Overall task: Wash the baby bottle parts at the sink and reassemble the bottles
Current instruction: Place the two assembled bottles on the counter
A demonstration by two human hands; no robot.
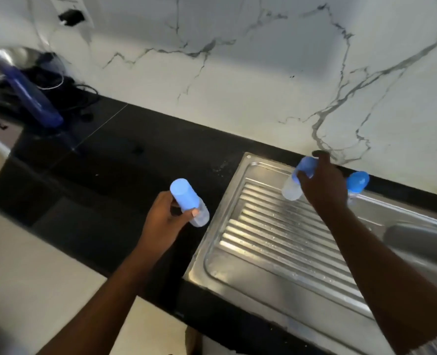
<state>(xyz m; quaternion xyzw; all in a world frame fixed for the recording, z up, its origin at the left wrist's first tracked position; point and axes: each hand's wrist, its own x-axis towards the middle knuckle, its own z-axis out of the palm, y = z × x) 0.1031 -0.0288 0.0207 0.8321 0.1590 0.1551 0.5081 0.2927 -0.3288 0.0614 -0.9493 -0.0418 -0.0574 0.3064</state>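
Observation:
My left hand (164,216) grips a capped baby bottle (188,201), blue cap up and clear body down, above the black counter (125,160) just left of the sink unit. Over the ribbed steel drainboard (284,231), my right hand (319,183) grips a second baby bottle (295,184) by its blue cap, with the clear body hanging toward the ribs. A third blue-capped bottle (357,181) stands behind my right wrist at the back of the sink, partly hidden.
The sink basin (417,239) lies at the right edge. A marble-patterned wall (237,73) rises behind the counter. At the far left stand a large dark blue bottle (33,98), a steel pot (10,57) and tangled black cables. A wall socket (71,15) holds a black plug.

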